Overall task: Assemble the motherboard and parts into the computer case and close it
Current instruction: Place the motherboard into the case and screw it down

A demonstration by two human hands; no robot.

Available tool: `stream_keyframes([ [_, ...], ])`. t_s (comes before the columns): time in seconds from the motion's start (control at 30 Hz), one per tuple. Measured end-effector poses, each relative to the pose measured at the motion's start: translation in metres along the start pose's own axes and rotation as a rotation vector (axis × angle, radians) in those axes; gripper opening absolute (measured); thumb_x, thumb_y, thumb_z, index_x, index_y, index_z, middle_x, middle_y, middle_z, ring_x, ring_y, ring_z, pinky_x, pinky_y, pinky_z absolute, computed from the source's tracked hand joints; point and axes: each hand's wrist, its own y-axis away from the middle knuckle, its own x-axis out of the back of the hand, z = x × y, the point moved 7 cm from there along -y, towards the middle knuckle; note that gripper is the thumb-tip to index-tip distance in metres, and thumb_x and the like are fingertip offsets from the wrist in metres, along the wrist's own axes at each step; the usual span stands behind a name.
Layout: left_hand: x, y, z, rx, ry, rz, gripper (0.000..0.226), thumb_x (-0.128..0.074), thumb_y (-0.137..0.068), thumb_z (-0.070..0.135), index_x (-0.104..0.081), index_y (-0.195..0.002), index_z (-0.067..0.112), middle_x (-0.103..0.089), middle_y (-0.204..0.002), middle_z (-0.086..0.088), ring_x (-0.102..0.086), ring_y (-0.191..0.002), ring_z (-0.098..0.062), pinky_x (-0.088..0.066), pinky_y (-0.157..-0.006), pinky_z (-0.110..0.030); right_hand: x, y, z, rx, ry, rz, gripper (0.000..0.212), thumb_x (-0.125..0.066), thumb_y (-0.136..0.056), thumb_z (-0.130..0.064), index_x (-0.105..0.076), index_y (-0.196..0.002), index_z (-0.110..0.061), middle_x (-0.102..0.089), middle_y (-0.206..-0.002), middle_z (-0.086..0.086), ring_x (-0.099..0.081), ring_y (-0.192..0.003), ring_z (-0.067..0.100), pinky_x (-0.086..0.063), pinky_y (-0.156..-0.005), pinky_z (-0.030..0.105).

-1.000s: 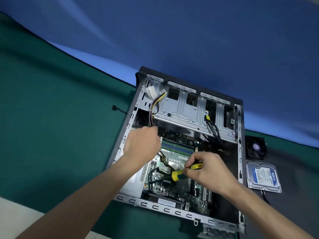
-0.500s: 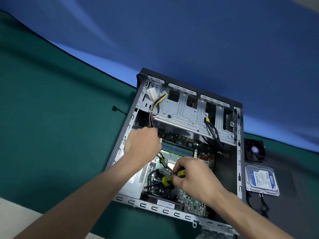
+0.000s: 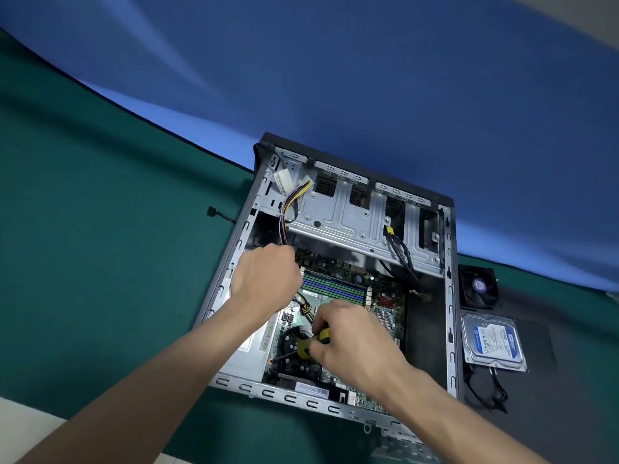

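Since a second ago the right hand (image 3: 351,343) has slid with the screwdriver (image 3: 310,343) toward the near-left part of the motherboard (image 3: 348,289), and its black shaft now points down at the board's left edge. That hand grips the yellow and green handle, fingers curled round it. The left hand (image 3: 268,279) has hardly moved — it sits by the far-left corner of the board with fingers curled, near the coloured power cables (image 3: 289,205); whether it holds one of them I cannot tell.

I judge the step in hand to be screwing the motherboard down into the computer case (image 3: 449,296). The next move calls for the tip to sit straight in the screw head and for a steady turn, with the cables kept away from the shaft.

The case lies open on its side on the green tabletop (image 3: 100,246), lid off, with the board flat inside below the metal drive cage (image 3: 351,222). A hard drive (image 3: 492,343) and a small fan (image 3: 477,288) wait outside, just beside the case's right wall — not yet fitted.
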Motion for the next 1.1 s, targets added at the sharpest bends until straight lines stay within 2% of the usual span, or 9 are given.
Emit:
stream_keyframes([
  [0.17,0.002,0.001,0.001,-0.001,0.002,0.011,0.026,-0.041,-0.09,0.017,-0.067,-0.095,0.017,-0.068,-0.082,-0.004,-0.053,-0.064,-0.023,-0.039,-0.057,-0.03,0.003,-0.001,-0.014,0.044,0.039,0.03,0.011,-0.059,-0.085,-0.028,-0.06,-0.092,-0.019,-0.059,-0.102,-0.002,-0.058,-0.09,0.022,-0.046,-0.075,0.029],
  [0.37,0.001,0.0,0.001,-0.005,0.004,0.023,0.027,-0.041,-0.09,0.018,-0.067,-0.097,0.018,-0.068,-0.084,-0.004,-0.061,-0.072,-0.026,-0.038,-0.058,-0.03,0.002,-0.001,-0.02,0.049,0.068,0.039,0.011,-0.059,-0.084,-0.026,-0.06,-0.091,-0.017,-0.059,-0.101,0.0,-0.058,-0.087,0.025,-0.045,-0.072,0.03],
  [0.5,0.001,0.0,0.0,0.0,0.016,0.028,0.027,-0.041,-0.09,0.018,-0.068,-0.096,0.018,-0.068,-0.084,-0.005,-0.059,-0.07,-0.026,-0.037,-0.057,-0.03,0.0,-0.003,-0.023,0.054,0.069,0.036,0.01,-0.059,-0.083,-0.025,-0.059,-0.086,-0.016,-0.06,-0.098,0.001,-0.058,-0.087,0.027,-0.049,-0.074,0.033],
  [0.6,0.002,0.001,0.0,0.002,0.017,0.031,0.027,-0.041,-0.09,0.018,-0.068,-0.095,0.017,-0.068,-0.081,-0.005,-0.053,-0.065,-0.025,-0.037,-0.056,-0.03,0.0,-0.003,-0.023,0.046,0.058,0.045,0.006,-0.058,-0.083,-0.024,-0.056,-0.083,-0.019,-0.06,-0.097,0.0,-0.057,-0.086,0.026,-0.048,-0.073,0.032],
  [0.73,0.002,0.002,0.0,-0.002,0.024,0.028,0.026,-0.041,-0.089,0.017,-0.067,-0.093,0.016,-0.067,-0.079,-0.004,-0.056,-0.066,-0.025,-0.038,-0.056,-0.03,0.001,-0.002,-0.018,0.035,0.045,0.05,0.009,-0.058,-0.083,-0.025,-0.05,-0.08,-0.024,-0.058,-0.095,-0.003,-0.055,-0.084,0.022,-0.045,-0.071,0.029],
  [0.93,0.003,0.001,0.001,0.0,0.02,0.026,0.027,-0.04,-0.09,0.017,-0.067,-0.093,0.017,-0.068,-0.08,-0.004,-0.06,-0.07,-0.025,-0.04,-0.058,-0.03,-0.002,0.006,-0.011,0.051,-0.007,0.042,0.005,-0.06,-0.084,-0.027,-0.06,-0.086,-0.022,-0.059,-0.097,-0.004,-0.057,-0.088,0.02,-0.046,-0.073,0.027],
  [1.1,0.004,0.002,0.0,0.005,0.03,0.027,0.027,-0.04,-0.09,0.017,-0.067,-0.093,0.017,-0.068,-0.081,-0.004,-0.062,-0.072,-0.025,-0.044,-0.061,-0.031,-0.003,0.01,-0.005,0.028,-0.016,0.066,0.008,-0.059,-0.085,-0.028,-0.061,-0.088,-0.021,-0.054,-0.092,-0.008,-0.056,-0.089,0.019,-0.047,-0.074,0.029],
])
